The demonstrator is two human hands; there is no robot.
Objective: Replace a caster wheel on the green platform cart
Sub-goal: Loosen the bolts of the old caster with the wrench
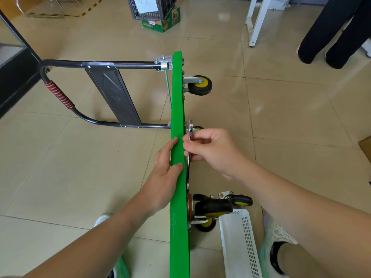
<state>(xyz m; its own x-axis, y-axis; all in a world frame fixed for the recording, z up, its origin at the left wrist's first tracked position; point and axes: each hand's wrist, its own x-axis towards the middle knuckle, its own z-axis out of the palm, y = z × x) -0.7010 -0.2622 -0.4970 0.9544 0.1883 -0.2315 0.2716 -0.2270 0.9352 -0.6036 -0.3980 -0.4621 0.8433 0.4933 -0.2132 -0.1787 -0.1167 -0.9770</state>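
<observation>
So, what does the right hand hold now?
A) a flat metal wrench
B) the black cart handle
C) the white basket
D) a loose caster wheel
A: the right hand pinches a flat metal wrench close to the underside of the green platform cart.

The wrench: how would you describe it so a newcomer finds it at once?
Find the green platform cart standing on edge mid-floor. On its wheel side, the right hand pinches a thin silver wrench running along the deck. Unlike the black-and-yellow casters around it, it is a flat bare-metal bar.
</observation>
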